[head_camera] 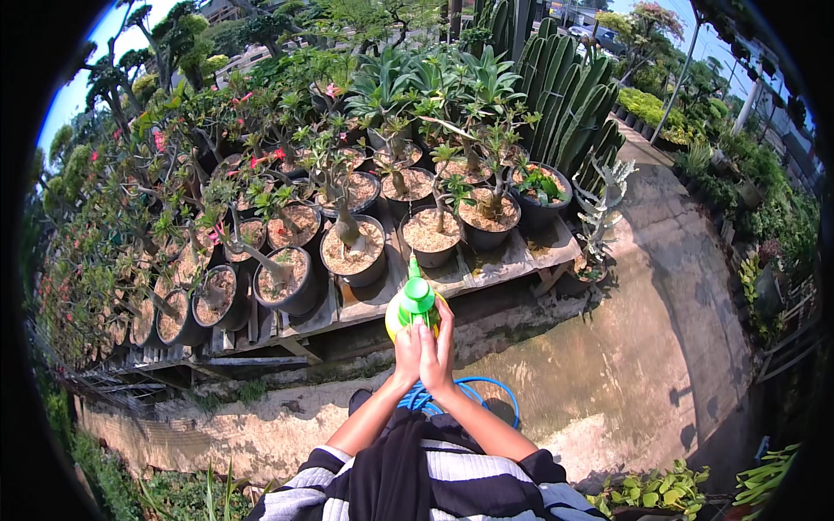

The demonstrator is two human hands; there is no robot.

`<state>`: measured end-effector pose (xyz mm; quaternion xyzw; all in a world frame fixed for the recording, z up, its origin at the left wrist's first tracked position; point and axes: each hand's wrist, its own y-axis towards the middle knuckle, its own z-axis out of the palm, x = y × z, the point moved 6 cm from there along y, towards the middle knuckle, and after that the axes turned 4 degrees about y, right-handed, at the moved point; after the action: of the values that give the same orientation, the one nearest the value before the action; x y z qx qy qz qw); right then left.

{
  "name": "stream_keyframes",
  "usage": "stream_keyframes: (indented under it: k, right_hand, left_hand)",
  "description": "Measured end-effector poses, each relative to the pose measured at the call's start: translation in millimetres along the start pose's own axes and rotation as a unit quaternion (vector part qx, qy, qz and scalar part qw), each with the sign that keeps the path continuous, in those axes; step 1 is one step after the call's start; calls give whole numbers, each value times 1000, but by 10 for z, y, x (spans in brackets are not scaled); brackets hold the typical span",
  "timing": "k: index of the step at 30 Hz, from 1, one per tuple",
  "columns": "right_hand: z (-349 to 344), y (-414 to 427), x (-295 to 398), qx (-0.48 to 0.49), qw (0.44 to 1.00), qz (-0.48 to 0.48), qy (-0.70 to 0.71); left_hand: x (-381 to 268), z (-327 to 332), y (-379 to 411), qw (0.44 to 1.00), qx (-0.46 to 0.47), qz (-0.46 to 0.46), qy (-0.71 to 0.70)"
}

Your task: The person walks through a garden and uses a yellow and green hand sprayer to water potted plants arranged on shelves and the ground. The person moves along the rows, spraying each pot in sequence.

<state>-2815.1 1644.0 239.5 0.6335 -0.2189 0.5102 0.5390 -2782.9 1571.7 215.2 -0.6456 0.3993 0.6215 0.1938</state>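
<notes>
Both of my hands are on a green and yellow pump pressure sprayer (417, 297), held out in front of my body. My left hand (408, 352) presses against its near left side, and my right hand (438, 348) wraps the right side with the fingers up along the bottle. The thumbs lie close together at the rear of the green top. The nozzle points away from me, towards a black pot (432, 257) with a small desert rose (441, 211) in it. Left of that stands another potted desert rose (348, 228) with a swollen trunk. My hands hide most of the bottle.
A low wooden bench (469, 277) carries many black pots. Coiled blue hose (498, 384) lies on the concrete path (625, 345) by my feet. Tall columnar cacti (567, 98) rise behind, and a pale branching succulent (599, 208) stands at the bench's right end.
</notes>
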Motion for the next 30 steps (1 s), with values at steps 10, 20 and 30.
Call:
stream_keyframes:
  k: [10, 20, 30]
  right_hand:
    - [23, -46, -57, 14, 1000, 13, -7]
    - [62, 1, 25, 25, 1000, -6, -9]
    - [115, 106, 108, 33, 999, -12, -7]
  left_hand:
    - [37, -40, -37, 997, -19, 28, 73]
    - [156, -54, 6, 999, -25, 17, 17]
    - [88, -108, 82, 999, -10, 11, 42]
